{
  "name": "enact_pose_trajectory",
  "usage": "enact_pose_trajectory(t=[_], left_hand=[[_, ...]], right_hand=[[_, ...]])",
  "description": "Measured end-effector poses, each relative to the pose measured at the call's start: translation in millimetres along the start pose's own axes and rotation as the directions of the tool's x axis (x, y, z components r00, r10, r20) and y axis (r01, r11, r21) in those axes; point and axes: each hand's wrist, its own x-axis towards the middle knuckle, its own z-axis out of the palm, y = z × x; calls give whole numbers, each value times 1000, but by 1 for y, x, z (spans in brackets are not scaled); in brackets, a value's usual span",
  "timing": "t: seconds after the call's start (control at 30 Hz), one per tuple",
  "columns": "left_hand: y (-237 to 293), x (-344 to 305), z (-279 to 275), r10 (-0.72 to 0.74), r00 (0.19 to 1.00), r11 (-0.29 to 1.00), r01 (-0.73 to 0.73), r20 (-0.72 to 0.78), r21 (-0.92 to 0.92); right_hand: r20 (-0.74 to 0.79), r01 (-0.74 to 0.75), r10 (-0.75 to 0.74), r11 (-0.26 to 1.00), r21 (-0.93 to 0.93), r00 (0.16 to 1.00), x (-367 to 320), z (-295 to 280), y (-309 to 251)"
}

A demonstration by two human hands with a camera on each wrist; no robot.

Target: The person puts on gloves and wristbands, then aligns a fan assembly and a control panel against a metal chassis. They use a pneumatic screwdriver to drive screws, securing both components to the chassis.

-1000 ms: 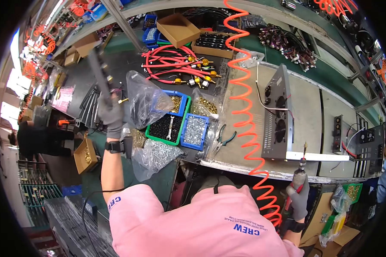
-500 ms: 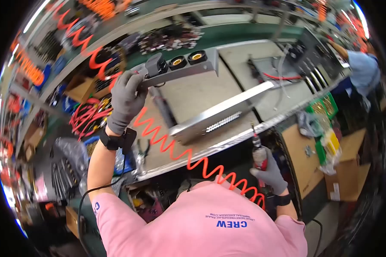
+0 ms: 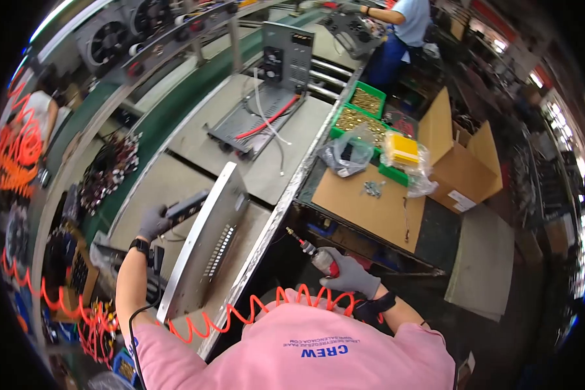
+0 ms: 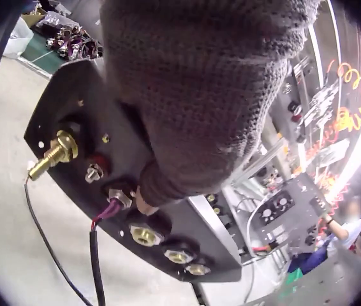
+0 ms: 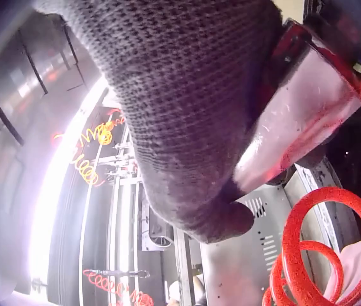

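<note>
Your left hand [image 3: 153, 222] grips black panel [image 3: 187, 208] at far end of tilted metal cover [image 3: 208, 250] on bench. Your right hand [image 3: 352, 276] wraps driver [image 3: 311, 252], tip near bench edge. Coiled hose [image 3: 253, 311] crosses cover's near end; second chassis [image 3: 257, 120] beyond.

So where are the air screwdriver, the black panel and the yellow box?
air screwdriver [image 3: 317, 258]: head view, on its silver-and-red body.
black panel [image 4: 56, 111]: left wrist view, on its bare upper-left face.
yellow box [image 3: 403, 149]: head view, on its top face.
</note>
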Motion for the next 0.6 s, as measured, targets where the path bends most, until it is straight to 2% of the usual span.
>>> enact_pose_trajectory(t=[0.07, 0.13, 0.2, 0.27, 0.33, 0.4, 0.43, 0.53, 0.6], left_hand=[[-16, 14, 16, -65, 980, 996, 77, 189, -54], [-36, 26, 35, -72, 931, 983, 127, 357, -133], [-68, 41, 65, 34, 932, 999, -31, 360, -13], [-73, 47, 83, 112, 948, 964, -176, 297, 199], [-40, 36, 76, 198, 967, 970, -217, 159, 110], [-21, 37, 86, 338, 920, 934, -354, 197, 50], [-14, 35, 96, 357, 923, 918, -375, 140, 127], [-3, 37, 113, 270, 963, 926, -264, 17, 268], [0, 38, 118, 396, 914, 872, -346, -84, 345]], right_hand=[[-32, 16, -15, 1000, 15, 999, 4, 2, 0], [-53, -34, 33, 999, -22, 998, 10, 2, -6], [-99, -35, 38, 999, 29, 994, 21, 5, -7], [-94, -56, 59, 998, 30, 994, 33, 4, -20], [-91, -86, 89, 996, 34, 992, 45, 5, -31], [-92, -65, 68, 997, 37, 993, 56, 10, -39], [-91, -70, 73, 997, 35, 993, 61, 11, -44], [-26, -76, 77, 997, 24, 997, 75, 12, -59], [16, -47, 48, 999, -27, 999, 83, 14, -64]])
